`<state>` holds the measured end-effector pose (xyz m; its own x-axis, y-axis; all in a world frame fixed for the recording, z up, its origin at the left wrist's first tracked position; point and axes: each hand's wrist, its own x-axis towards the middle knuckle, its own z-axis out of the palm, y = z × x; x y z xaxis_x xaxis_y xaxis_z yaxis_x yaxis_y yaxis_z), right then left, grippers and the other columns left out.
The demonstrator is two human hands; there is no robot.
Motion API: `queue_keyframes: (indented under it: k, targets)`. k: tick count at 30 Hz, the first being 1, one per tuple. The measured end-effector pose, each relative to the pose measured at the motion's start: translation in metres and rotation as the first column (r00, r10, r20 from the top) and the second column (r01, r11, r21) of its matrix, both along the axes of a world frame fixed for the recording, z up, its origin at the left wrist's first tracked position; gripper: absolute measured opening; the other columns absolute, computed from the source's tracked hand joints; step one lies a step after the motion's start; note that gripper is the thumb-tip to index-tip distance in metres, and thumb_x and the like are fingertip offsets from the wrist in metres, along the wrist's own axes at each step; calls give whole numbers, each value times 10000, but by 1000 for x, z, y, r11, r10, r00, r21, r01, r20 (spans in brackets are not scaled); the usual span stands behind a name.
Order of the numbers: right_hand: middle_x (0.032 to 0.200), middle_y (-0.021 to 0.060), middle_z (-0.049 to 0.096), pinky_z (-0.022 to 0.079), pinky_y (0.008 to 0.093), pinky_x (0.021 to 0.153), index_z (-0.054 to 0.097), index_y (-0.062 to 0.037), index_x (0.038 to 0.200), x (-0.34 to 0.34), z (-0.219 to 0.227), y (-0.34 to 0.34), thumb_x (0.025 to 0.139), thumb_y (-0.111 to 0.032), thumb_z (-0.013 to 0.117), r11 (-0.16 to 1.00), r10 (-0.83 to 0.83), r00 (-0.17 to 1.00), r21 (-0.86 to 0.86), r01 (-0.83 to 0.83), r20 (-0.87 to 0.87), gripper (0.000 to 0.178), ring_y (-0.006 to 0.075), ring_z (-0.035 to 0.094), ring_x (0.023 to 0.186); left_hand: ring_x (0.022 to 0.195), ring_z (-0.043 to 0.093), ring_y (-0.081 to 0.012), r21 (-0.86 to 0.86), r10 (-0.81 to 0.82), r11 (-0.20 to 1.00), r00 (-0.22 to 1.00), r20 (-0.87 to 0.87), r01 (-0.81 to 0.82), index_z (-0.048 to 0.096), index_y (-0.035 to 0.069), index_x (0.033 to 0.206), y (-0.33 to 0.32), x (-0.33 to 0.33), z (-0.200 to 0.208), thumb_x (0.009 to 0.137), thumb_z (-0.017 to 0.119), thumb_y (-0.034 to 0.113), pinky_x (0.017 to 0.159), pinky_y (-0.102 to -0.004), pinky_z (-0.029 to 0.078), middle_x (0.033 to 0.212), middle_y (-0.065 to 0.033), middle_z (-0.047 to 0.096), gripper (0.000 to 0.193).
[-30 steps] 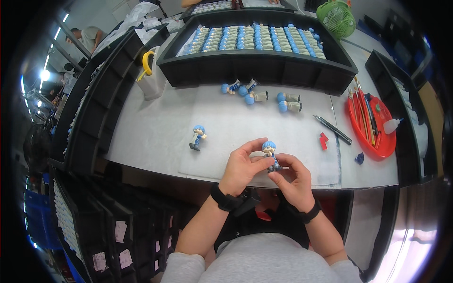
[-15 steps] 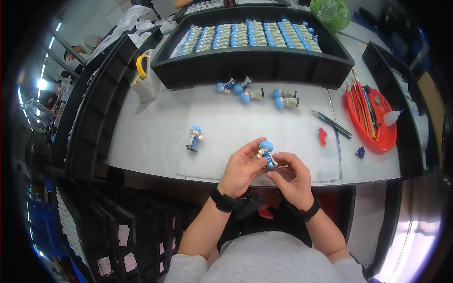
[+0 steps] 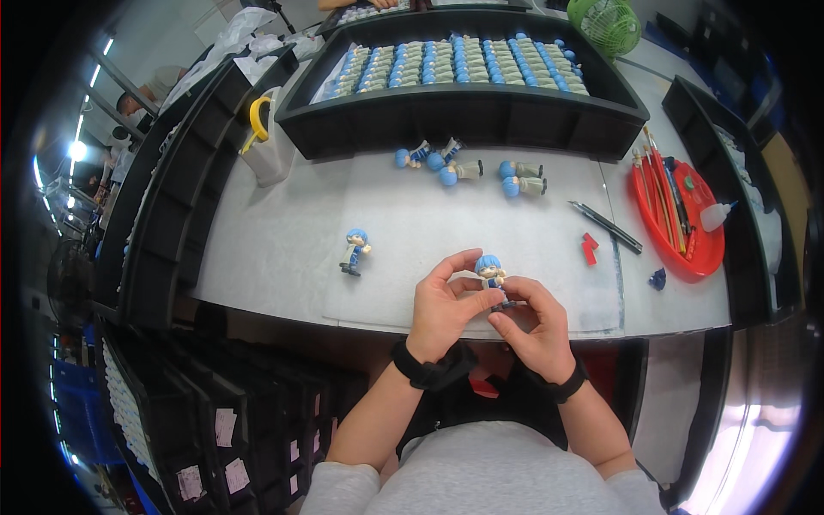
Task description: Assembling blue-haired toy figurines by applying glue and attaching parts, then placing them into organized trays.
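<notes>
Pale worktop point(image 3: 275, 245), blue-haired figurine point(image 3: 490, 271) upright between both hands point(image 3: 442, 311) point(image 3: 539, 319)

Cannot read any word, number or brand; can make out only pale paper labels point(image 3: 225, 427) on the stacked black crates point(image 3: 193, 386) at the lower left of the head view; can count three larger ones toward the left of the stack, one higher and two lower; can see narrower labels point(image 3: 293, 450) farther right on the same stack, some white, some pinkish; can detect faint dark marks across the larger ones, too small and blurred to tell as letters or figures.
</notes>
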<state>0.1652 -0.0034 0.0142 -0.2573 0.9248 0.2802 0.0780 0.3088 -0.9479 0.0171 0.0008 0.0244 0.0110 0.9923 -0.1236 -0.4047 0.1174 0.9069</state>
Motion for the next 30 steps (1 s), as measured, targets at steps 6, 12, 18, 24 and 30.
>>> queue_keyframes:
  k: [6,12,18,24,30]
  targets:
    - [989,119,570,496,278,719,545,15,1023,0,-3,0,734,-61,666,999,-21,999,50,20,35,323,182,581,853,770,583,-123,-5,-1,1000,1000,-8,1,456,-47,1152,1,1,-2,685,692,-52,681,-239,517,855,-98,603,524]
    - [920,126,601,483,270,713,544,31,1017,-2,-9,-3,744,-90,670,998,-48,999,-39,49,2,324,177,595,809,762,569,-108,10,6,1000,1000,-24,-6,458,-52,1146,1,1,-3,683,694,-51,674,-233,514,866,-93,598,519]
    - [922,117,588,479,257,692,544,24,1022,-2,-12,-5,731,-63,672,994,-90,996,-66,89,-11,330,160,591,793,800,572,-114,6,-22,1000,999,37,22,459,-55,1151,-1,3,2,718,666,-40,693,-242,509,894,-90,599,481]
    - [922,73,514,465,221,670,554,-5,1004,-5,-14,-7,672,59,638,978,-175,984,113,176,-12,349,132,551,734,878,551,-126,89,-85,992,995,-45,89,465,-24,1179,-3,0,-3,835,578,71,739,-257,484,1054,-82,560,374]
    - [945,69,544,467,235,675,547,2,1033,6,-6,-8,759,11,542,988,-90,956,-149,50,-279,274,122,547,742,909,536,-122,-63,-91,994,994,56,95,477,1,1173,-2,2,-6,891,485,90,756,-260,471,1059,-66,551,295]
